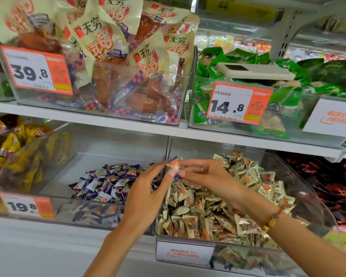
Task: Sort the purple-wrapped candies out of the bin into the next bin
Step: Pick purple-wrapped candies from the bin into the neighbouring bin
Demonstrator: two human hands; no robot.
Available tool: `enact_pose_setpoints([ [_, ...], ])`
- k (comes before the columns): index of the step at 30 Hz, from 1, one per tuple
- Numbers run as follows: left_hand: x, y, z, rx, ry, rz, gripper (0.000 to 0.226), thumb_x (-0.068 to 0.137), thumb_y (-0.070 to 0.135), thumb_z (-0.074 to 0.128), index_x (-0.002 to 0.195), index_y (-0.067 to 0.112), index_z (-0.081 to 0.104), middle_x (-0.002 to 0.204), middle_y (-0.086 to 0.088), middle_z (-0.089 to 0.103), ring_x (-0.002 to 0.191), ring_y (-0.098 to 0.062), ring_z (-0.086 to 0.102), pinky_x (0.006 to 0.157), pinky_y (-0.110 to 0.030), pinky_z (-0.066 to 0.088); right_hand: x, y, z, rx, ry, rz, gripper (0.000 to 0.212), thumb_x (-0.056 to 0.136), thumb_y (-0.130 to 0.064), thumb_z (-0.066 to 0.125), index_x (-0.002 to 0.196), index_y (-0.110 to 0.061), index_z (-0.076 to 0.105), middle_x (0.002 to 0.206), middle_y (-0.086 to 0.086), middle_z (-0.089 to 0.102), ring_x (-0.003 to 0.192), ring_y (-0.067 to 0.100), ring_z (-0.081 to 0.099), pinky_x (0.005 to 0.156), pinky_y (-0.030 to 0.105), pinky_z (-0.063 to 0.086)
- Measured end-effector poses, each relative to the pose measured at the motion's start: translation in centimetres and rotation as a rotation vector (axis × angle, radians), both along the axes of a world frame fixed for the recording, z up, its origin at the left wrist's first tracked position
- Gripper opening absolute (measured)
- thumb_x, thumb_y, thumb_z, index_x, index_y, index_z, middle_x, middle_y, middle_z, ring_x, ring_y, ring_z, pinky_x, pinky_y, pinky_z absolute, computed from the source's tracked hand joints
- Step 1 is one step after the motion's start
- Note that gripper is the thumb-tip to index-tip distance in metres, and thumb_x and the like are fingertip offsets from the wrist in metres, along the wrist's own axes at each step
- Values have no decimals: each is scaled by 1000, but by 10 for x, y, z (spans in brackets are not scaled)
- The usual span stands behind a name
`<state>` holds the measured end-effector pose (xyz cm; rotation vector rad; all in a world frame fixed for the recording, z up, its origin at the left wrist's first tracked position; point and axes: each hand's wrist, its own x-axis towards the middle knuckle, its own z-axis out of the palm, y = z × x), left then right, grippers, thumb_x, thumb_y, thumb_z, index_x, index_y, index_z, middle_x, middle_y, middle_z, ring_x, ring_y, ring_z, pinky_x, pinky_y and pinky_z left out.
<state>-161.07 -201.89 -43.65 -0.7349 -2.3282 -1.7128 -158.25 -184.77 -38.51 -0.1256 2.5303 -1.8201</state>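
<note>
Grip first, from the head view, the only one given: both hands meet over the dividing wall between two clear bins on the lower shelf, and between their fingertips sits one small purple-wrapped candy [173, 163], its purple ends and orange-and-white face showing. The left hand [148, 188] reaches up from below with its fingers extended toward the candy, and the right hand [206, 176], which wears a beaded bracelet [273, 219] at the wrist, comes in from the right with thumb and forefinger closed toward the same piece; motion blur keeps me from telling which hand actually bears the candy, or whether both pinch it. The candy's long axis runs roughly upright, tilted a little to the right at the top. It hangs almost directly above the divider, so the relation that matters is sideways: the left bin [54, 176], with its loose heap of purple candies [106, 182], lies just to the left and below, while the right bin [308, 188], piled high with cream-and-gold wrapped candies [228, 206], lies just to the right and below. The left hand is the nearer one to the purple heap, so a short carry leftward and down looks like what the coming move needs.
</note>
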Motion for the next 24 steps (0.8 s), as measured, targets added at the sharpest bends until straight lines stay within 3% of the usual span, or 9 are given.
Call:
enact_pose_setpoints([
  [4,1,3,2,234,-12,73,18,89,42,52,101,37,65,91,20,69,88,-1,64,80,-23,52,-9,-14,-4,-31,51,-4,11,86,-12,69,96,-10,68,86,6,74,77,10,68,76,18,53],
  [7,-1,-1,-2,276,-45,135,21,92,37,49,103,28,65,87,6,69,73,-22,63,69,-35,50,-18,8,-17,475,163,-42,12,92,-13,62,101,-16,69,100,-3,71,91,6,65,85,17,51],
  [10,-10,-6,-7,245,-110,127,15,97,30,49,101,28,63,93,-18,67,72,-30,59,66,-36,45,-30,43,-28,881,165,-217,25,97,-25,55,120,-25,62,128,-4,62,117,16,56,101,33,45],
  [14,-13,-7,-8,183,-110,129,19,95,32,53,110,30,64,85,-10,69,80,-38,63,73,-51,51,-48,60,-32,1319,-91,-297,54,97,-56,35,148,-38,27,160,1,15,148,30,4,118,54,7],
  [16,-11,-4,-10,145,-95,116,24,94,34,54,115,28,64,81,-3,70,80,-36,63,71,-47,51,-58,52,-35,1378,-270,-224,60,95,-66,22,150,-42,18,162,0,0,146,35,-15,115,62,-5],
  [18,-9,-2,-11,112,-72,121,27,93,36,54,117,27,64,80,2,70,71,-29,63,61,-38,52,-63,35,-34,1437,-372,-103,59,96,-65,16,151,-44,13,162,-3,-2,143,41,-22,110,69,-11],
  [20,-10,-1,-12,99,-48,139,27,93,38,53,115,28,64,70,1,67,46,-21,51,42,-24,40,-61,15,-33,1461,-341,20,53,100,-57,14,151,-41,13,162,-6,4,144,41,-18,109,69,-11],
  [22,-11,0,-11,110,-41,144,25,93,38,52,113,28,64,63,-2,62,36,-10,39,38,-16,28,-49,3,-36,1376,-290,53,57,101,-53,13,153,-31,9,161,0,11,147,34,-13,113,62,-12],
  [24,-13,1,-11,113,-36,147,28,92,40,51,114,27,64,64,-8,63,37,-8,37,39,-18,28,-35,2,-40,1206,-304,74,60,101,-53,12,154,-28,-1,153,5,35,148,26,-11,116,55,-13],
])
